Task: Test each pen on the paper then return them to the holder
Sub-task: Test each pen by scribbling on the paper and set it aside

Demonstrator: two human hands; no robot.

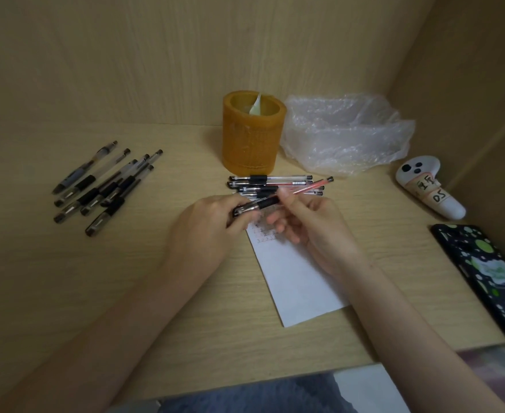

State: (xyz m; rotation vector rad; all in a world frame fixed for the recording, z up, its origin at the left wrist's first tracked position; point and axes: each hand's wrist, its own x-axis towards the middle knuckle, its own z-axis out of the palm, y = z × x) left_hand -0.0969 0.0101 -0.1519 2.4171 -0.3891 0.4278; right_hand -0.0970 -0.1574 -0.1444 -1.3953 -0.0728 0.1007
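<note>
A red-ink pen (pixel 312 186) with a clear barrel and black grip is held over the white paper (pixel 296 281). My right hand (pixel 311 231) pinches its barrel near the grip. My left hand (pixel 212 225) grips the pen's cap end (pixel 244 208). Small red test marks show on the paper's top edge. Behind the hands lies a row of several pens (pixel 272 183). The orange cylindrical holder (pixel 252 135) stands upright at the back with a bit of paper inside. Another pile of several black pens (pixel 102 186) lies at the left.
A crumpled clear plastic bag (pixel 346 135) lies right of the holder. A white controller (pixel 430 189) with a label rests at the right, and a black phone (pixel 489 278) with green dots lies near the desk's right front edge. Wooden walls close the back and right.
</note>
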